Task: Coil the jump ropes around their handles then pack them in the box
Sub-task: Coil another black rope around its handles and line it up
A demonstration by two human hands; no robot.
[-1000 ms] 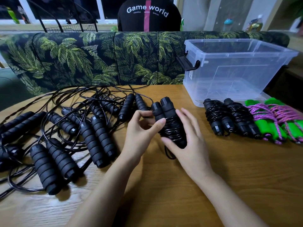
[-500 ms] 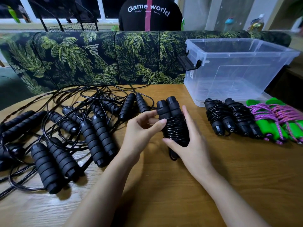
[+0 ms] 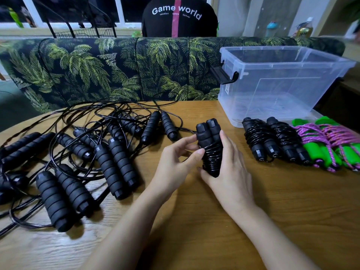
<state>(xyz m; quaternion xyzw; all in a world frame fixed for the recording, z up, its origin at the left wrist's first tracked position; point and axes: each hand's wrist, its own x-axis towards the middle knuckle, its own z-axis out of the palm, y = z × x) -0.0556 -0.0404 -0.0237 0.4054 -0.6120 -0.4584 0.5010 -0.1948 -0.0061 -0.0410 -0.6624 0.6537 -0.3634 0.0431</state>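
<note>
Behind the sofa [image 3: 97, 71] a shirt [image 3: 175, 22] reads "Game world"; left hand [image 3: 175, 164] and right hand [image 3: 231, 172] grip one coiled jump rope [image 3: 211, 151].

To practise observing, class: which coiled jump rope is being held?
The black rope at centre, upright between left hand and right hand; the other four lie by the box.

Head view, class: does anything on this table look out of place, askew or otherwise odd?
Nothing is damaged or spilled. The untidy spot is the heap of loose black ropes at the left of the table, their cords crossing in a tangle. Four coiled bundles lie in a row outside the clear box, which holds none.
</note>
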